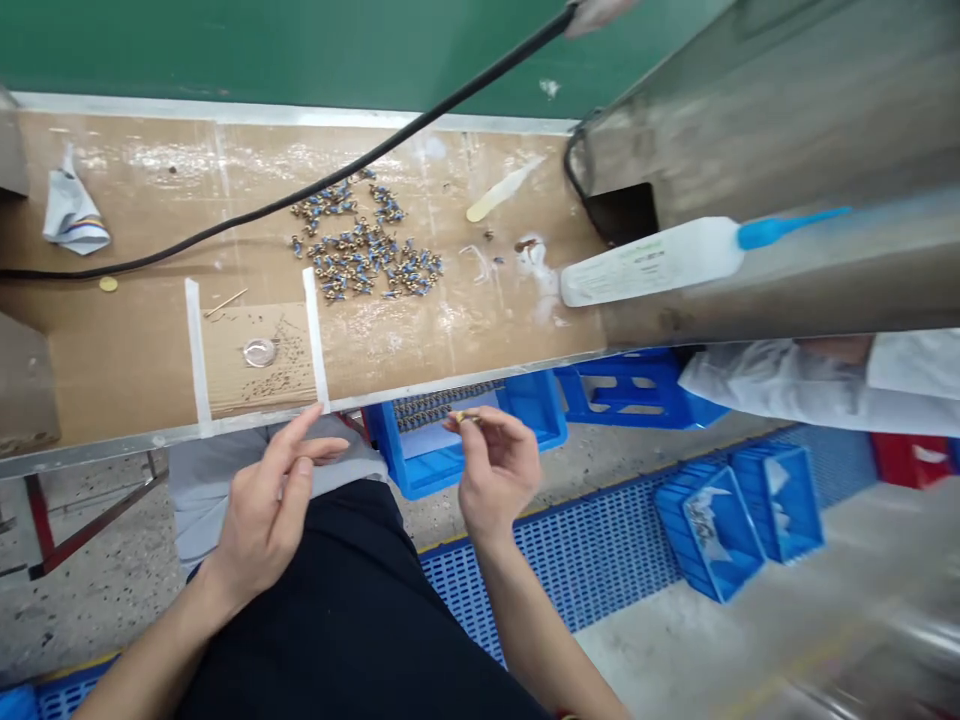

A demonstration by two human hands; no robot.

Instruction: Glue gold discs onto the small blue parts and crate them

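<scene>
My right hand (499, 470) pinches a small brass-coloured part (466, 416) between thumb and fingertips, over a blue crate (427, 478). Rows of small metal parts (435, 405) lie in that crate. My left hand (274, 495) is above my lap at the bench's front edge, fingers stretched out and nothing in them. Just beyond its fingertips, a piece of cardboard (225, 375) carries scattered tiny dark pieces (281, 375) and a small clear round dish (259, 352). Farther back on the bench (420, 345) is a heap of small brass and blue parts (360, 255).
A black cable (300, 195) crosses above the bench. A white bottle with a blue nozzle (652, 262) lies by the metal housing (780, 130) at right. A white cloth (75, 210) sits at far left. Blue bins (709, 530) stand on the floor; a co-worker's white sleeve (795, 385) shows at right.
</scene>
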